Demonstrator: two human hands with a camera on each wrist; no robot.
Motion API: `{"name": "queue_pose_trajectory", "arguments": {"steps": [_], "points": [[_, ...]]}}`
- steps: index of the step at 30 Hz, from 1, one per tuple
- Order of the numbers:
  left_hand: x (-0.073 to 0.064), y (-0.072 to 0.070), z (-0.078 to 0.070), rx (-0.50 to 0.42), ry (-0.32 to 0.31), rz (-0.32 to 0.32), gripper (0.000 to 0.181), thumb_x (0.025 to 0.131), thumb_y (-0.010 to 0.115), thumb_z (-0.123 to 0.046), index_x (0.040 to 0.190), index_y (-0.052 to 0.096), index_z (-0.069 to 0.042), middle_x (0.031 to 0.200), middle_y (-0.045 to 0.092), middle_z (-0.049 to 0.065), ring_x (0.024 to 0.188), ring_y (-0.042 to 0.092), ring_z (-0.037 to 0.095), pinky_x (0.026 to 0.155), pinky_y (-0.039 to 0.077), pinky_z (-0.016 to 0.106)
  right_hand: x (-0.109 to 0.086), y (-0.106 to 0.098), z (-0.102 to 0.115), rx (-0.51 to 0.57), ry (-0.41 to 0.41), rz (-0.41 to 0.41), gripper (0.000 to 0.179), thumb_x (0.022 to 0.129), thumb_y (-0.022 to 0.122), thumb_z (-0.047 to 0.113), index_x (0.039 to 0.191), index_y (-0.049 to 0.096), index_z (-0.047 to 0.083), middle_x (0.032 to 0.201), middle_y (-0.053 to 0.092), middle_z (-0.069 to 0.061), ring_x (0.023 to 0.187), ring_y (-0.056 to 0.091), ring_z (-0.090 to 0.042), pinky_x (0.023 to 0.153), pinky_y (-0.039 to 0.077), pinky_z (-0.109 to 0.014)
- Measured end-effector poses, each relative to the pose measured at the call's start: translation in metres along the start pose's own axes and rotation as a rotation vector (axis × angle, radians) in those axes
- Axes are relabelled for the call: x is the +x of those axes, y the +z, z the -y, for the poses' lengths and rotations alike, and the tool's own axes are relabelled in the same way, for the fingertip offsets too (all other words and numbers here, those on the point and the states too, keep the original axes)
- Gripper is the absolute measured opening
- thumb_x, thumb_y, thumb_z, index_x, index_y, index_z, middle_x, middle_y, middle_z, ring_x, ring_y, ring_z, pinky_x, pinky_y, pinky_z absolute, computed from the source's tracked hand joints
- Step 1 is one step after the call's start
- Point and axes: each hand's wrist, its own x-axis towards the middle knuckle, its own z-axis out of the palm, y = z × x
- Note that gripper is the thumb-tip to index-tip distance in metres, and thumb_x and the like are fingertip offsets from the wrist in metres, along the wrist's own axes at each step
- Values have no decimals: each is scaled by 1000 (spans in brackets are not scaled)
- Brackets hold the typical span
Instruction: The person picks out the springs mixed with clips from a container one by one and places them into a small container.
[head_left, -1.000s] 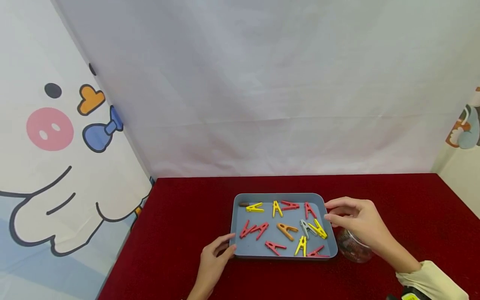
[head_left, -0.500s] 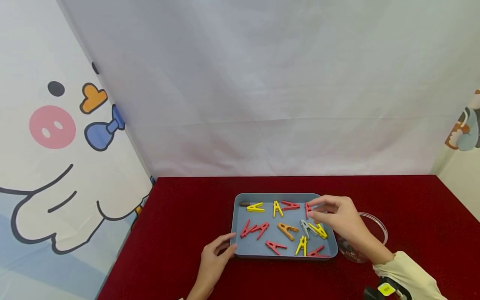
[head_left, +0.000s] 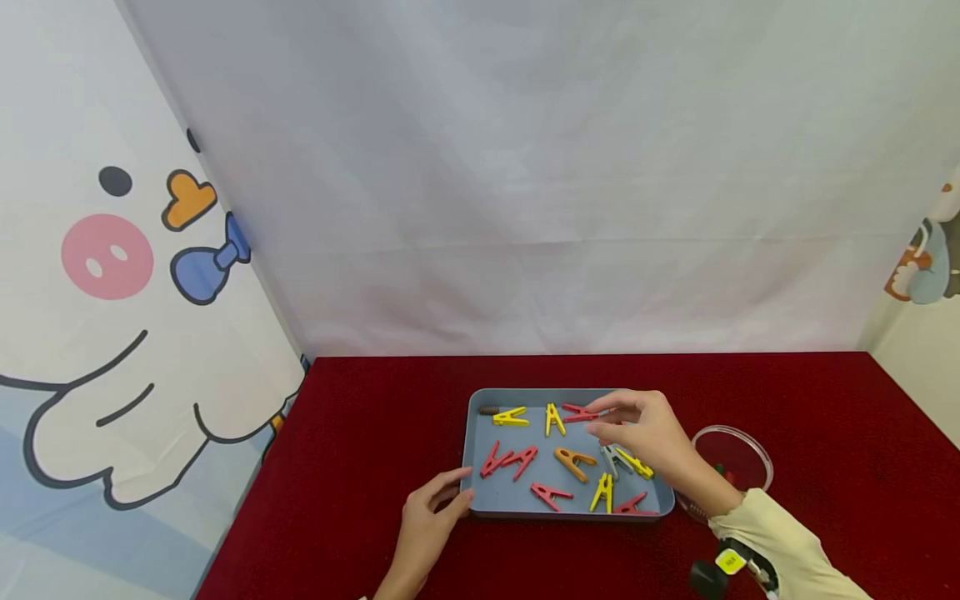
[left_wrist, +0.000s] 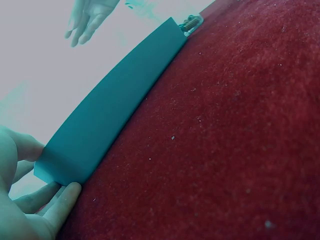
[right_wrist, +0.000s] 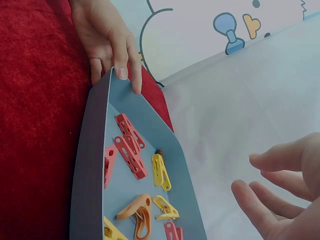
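My left hand [head_left: 427, 521] grips the near left corner of a shallow blue-grey tray [head_left: 495, 498], its fingers at the rim in the right wrist view. In the tray lie plastic clothespins, several red, several yellow, an orange one [head_left: 574, 462] and a grey one [head_left: 611, 458]. My right hand [head_left: 648, 429] hovers over the tray's right part, thumb and fingers apart, with nothing between them. Its fingertips overlap the end of a red clothespin [head_left: 577, 412] at the back in the head view. The hand hides another red clothespin near the tray's right side.
Right of the tray stands a clear round jar [head_left: 765, 467] with red and green bits inside, partly behind my right forearm. A small brown coil [right_wrist: 159, 154] lies beside a yellow clothespin [right_wrist: 161, 172]. Dark red cloth [head_left: 360, 433] covers the table; a white curtain [head_left: 562, 183] hangs behind.
From beside the jar at the tray's right edge, my right hand has moved left over the tray. My left hand and the tray have stayed in place.
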Motion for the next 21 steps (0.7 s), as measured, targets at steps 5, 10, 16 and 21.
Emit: {"name": "queue_pose_trajectory", "arguments": {"steps": [5, 10, 16, 21], "points": [[0, -1, 0, -4, -9, 3, 34, 89, 67, -19, 122, 65, -11, 127, 57, 11, 107, 59, 23, 77, 53, 27, 8, 10, -3, 9, 26, 4, 23, 83, 73, 10, 104, 69, -1, 93, 70, -16, 71, 67, -25, 69, 54, -34], [0, -1, 0, -1, -12, 4, 34, 89, 67, -19, 122, 65, -11, 126, 58, 11, 105, 60, 23, 77, 52, 27, 15, 18, -5, 17, 57, 3, 24, 83, 74, 12, 103, 70, 1, 98, 69, -18, 72, 67, -23, 71, 55, -33], [0, -1, 0, -1, -8, 3, 34, 89, 67, -19, 122, 65, -11, 125, 58, 11, 104, 60, 22, 76, 52, 26, 24, 26, -7, 18, 98, -12, 21, 81, 75, 9, 100, 70, 1, 92, 70, -14, 72, 67, -27, 72, 54, -45], [-1, -1, -1, -3, -11, 12, 34, 90, 67, -21, 123, 64, -12, 127, 57, 11, 105, 60, 22, 77, 52, 27, 31, 33, -11, 10, 114, -8, 19, 80, 74, 5, 98, 71, 0, 89, 70, -11, 76, 67, -32, 73, 54, -48]]}}
